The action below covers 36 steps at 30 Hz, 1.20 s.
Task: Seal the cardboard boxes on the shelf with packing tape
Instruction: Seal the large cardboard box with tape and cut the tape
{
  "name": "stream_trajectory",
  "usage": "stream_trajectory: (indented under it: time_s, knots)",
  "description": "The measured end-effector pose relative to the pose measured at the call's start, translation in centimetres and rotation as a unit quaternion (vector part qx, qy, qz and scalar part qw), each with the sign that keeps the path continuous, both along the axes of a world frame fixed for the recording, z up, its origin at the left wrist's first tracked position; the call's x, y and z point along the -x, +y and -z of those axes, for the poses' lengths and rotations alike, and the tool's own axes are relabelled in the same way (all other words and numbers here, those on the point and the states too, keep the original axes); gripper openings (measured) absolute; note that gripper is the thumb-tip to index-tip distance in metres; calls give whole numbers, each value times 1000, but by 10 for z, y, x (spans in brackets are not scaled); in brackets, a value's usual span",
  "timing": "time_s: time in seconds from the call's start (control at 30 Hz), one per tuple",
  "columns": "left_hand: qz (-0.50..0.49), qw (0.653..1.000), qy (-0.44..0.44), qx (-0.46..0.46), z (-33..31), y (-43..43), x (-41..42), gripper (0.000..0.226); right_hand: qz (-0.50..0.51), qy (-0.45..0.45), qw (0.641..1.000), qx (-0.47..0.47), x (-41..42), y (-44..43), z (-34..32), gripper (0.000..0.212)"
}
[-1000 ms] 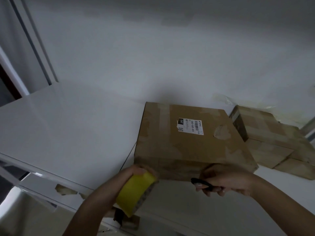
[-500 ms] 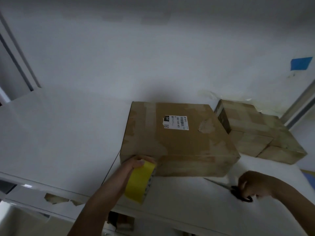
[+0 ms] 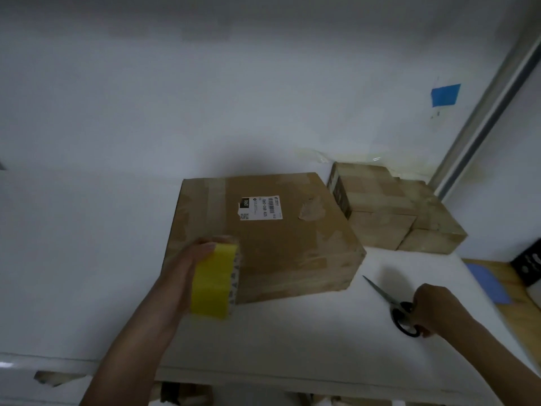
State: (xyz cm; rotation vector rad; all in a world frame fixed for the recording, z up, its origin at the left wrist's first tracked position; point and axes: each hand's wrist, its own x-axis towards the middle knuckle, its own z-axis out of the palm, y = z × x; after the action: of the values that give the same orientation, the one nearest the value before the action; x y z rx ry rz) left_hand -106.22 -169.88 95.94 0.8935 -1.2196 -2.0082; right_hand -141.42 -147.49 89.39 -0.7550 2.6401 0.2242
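A large cardboard box (image 3: 272, 238) with a white shipping label lies flat on the white shelf (image 3: 87, 259), old tape strips across its top. My left hand (image 3: 190, 259) grips a yellow roll of packing tape (image 3: 215, 284) held against the box's near left corner. My right hand (image 3: 433, 309) grips the black handles of scissors (image 3: 392, 306) resting on the shelf to the right of the box, blades pointing toward it. Several smaller taped boxes (image 3: 395, 212) sit stacked behind and to the right.
A white wall rises behind the shelf, with a blue tape patch (image 3: 445, 95) and a metal upright (image 3: 483, 106) at right. A wooden surface with a blue sheet (image 3: 489, 285) lies beyond the shelf's right edge. Torn cardboard shows below the front edge.
My right hand has carried the scissors from the box's front to the shelf at the right. My left hand has lifted the tape roll up onto the box's near left corner.
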Motion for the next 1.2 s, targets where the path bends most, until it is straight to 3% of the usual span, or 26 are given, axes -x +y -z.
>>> stream_trajectory:
  time_s: [0.1,0.23,0.33,0.43,0.57,0.7,0.83,0.9,1.07,1.2]
  knots:
    - [9,1000,12,26,-14,10,15,38,15,-29,999,18,0,-1,-2,32]
    - [26,999,-5,39,-21,23,36,41,-38,15,998,37,-12,-5,-21,36]
    - [29,1000,-7,8,-24,30,55,33,-49,13,982,180,-32,-14,-46,22]
    - [62,997,36,-42,-36,37,77,26,-114,-60,923,364,-64,-24,-76,25]
    - [118,979,82,-142,-53,37,108,17,-254,-116,847,452,-97,-38,-92,70]
    - [180,964,71,-180,-69,38,133,25,-223,-136,787,559,-99,-54,-86,81]
    - [194,962,55,-184,-74,21,160,25,-198,-79,748,628,-89,-68,-82,62]
    - [188,962,35,-197,-74,11,175,30,-202,-45,745,634,-83,-72,-79,55]
    - [136,978,-45,-150,-81,-5,198,14,-243,33,739,627,-68,-82,-66,43]
    - [92,977,-118,-155,-81,-25,208,14,-261,96,754,595,-57,-94,-74,29]
